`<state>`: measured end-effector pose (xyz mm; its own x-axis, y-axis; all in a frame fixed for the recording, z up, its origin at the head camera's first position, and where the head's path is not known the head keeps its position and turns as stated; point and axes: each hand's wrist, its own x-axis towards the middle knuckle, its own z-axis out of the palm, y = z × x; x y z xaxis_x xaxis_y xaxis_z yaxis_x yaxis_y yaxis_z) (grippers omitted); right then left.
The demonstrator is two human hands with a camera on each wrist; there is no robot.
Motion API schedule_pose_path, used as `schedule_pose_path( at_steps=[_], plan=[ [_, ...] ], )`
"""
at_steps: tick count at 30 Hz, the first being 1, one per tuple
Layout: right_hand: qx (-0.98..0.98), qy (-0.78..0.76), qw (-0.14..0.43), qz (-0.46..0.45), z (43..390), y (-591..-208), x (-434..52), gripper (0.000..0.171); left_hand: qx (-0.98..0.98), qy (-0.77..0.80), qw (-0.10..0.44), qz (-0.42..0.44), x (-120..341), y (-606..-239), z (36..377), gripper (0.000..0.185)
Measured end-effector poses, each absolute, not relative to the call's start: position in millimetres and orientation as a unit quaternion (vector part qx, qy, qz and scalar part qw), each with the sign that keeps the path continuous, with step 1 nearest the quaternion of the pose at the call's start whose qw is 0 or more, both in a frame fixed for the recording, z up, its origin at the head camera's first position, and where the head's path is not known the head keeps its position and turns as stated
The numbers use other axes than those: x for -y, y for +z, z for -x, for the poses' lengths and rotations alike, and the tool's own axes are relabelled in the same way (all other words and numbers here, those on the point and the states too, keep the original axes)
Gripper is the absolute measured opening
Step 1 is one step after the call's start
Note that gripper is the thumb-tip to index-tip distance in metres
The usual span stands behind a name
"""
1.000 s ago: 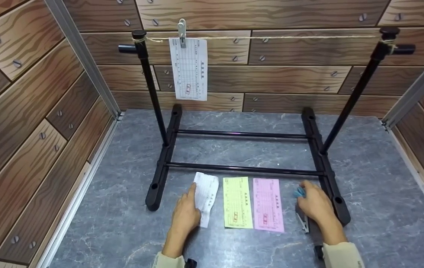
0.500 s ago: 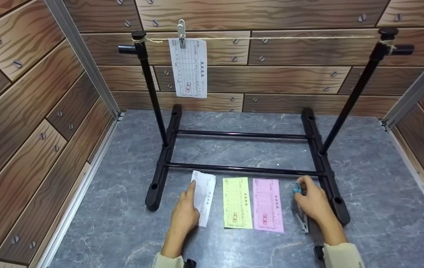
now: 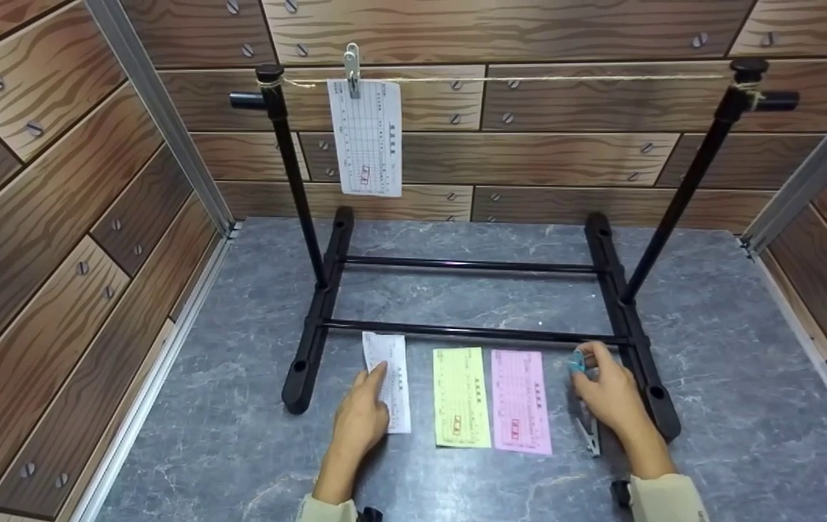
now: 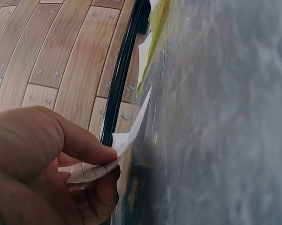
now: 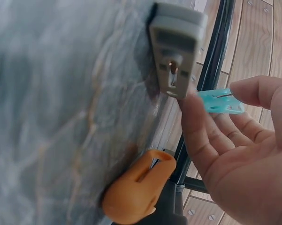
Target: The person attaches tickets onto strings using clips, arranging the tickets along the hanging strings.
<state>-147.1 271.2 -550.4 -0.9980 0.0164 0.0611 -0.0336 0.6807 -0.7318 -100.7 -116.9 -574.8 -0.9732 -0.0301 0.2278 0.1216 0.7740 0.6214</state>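
My left hand (image 3: 372, 388) pinches the near edge of a white paper slip (image 3: 387, 377) that lies on the grey tabletop; the left wrist view shows thumb and fingers (image 4: 91, 152) closed on the white slip's (image 4: 131, 133) raised corner. Beside it lie a yellow slip (image 3: 461, 397) and a pink slip (image 3: 520, 401). My right hand (image 3: 586, 371) pinches a light blue clip (image 3: 577, 362) just right of the pink slip; the same blue clip (image 5: 220, 101) shows in the right wrist view. A grey clip (image 3: 589, 435) lies under that hand.
A black rack (image 3: 620, 312) stands on the grey table (image 3: 225, 406), with a string (image 3: 566, 76) between its posts. Another white slip (image 3: 365, 138) hangs from the string by a grey clip (image 3: 352, 65). An orange clip (image 5: 136, 187) lies by the rack's foot. Wood-pattern walls enclose three sides.
The white slip has swung straighter and shifted left and away under my left hand. My right hand has moved slightly away with the blue clip.
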Motion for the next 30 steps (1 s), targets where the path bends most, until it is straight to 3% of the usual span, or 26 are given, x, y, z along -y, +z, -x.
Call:
schedule_pose_path(
  at_steps=[8, 20, 25, 30],
  plan=[
    [0.922, 0.384, 0.051, -0.006, 147.2, -550.4, -270.5, 0.028, 0.923, -0.369, 0.102, 0.037, 117.7, -574.3, 103.1, 0.061],
    [0.924, 0.377, 0.062, -0.009, 146.5, -551.1, -268.6, 0.027, 0.861, -0.508, 0.007, -0.024, 120.6, -573.9, 107.9, 0.065],
    [0.914, 0.402, 0.047, 0.011, 145.7, -549.1, -266.7, 0.026, 0.827, -0.56, 0.002, -0.049, 119.8, -573.8, 109.2, 0.075],
    [0.906, 0.421, 0.038, 0.015, 147.2, -549.4, -265.2, 0.027, 0.832, -0.551, 0.009, -0.06, 120.0, -573.5, 111.7, 0.072]
  ],
)
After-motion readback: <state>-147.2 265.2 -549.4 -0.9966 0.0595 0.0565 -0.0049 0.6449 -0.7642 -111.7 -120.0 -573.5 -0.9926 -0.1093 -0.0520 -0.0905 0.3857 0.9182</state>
